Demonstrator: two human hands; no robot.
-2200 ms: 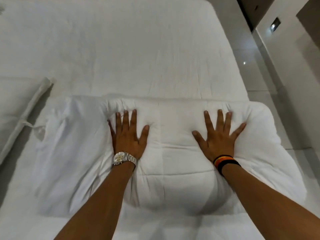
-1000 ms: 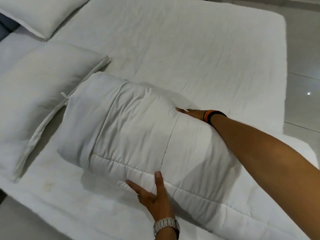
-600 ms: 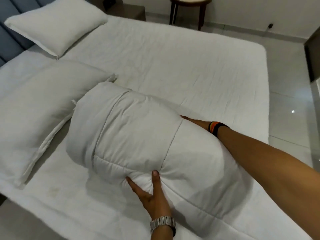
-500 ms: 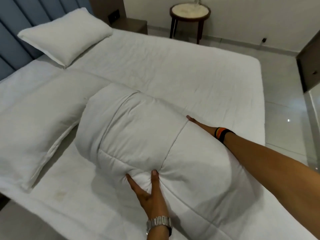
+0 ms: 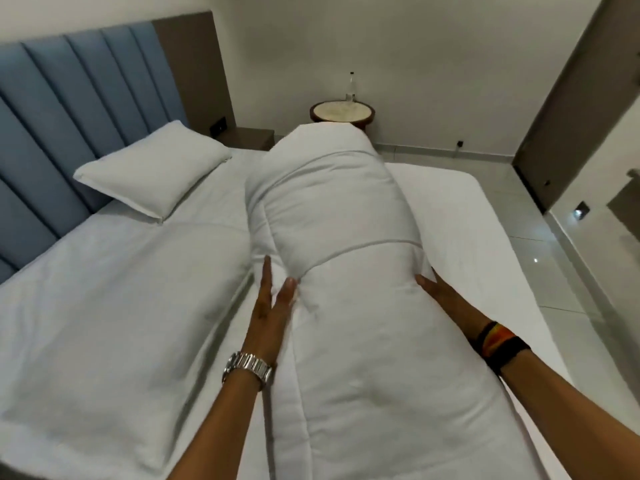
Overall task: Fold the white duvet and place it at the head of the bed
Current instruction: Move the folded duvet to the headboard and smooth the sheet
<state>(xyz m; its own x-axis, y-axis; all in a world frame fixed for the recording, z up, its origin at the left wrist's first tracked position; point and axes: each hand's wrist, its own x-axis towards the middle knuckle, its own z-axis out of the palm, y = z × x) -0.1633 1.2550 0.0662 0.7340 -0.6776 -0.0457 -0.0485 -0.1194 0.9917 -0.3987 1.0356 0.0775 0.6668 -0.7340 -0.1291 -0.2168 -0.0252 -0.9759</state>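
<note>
The folded white duvet [image 5: 346,271] is up between both hands, a long thick bundle running from the near edge away toward the far wall, its far end lifted high enough to cover part of the round side table [image 5: 342,111]. Left hand [image 5: 270,313] is pressed flat against the bundle's left side, fingers straight, thumb dug into the padding. Right hand [image 5: 446,299] is clasped on the right side, fingers hidden behind the fabric. Both hands squeezing the duvet between them. Below lies the bed [image 5: 485,258], white sheet showing on the right. One pillow [image 5: 152,171] leans at the blue headboard [image 5: 62,116] far left; another pillow [image 5: 114,323] lies nearer, just left of the bundle. A bottle [image 5: 351,86] stands on that table
</note>
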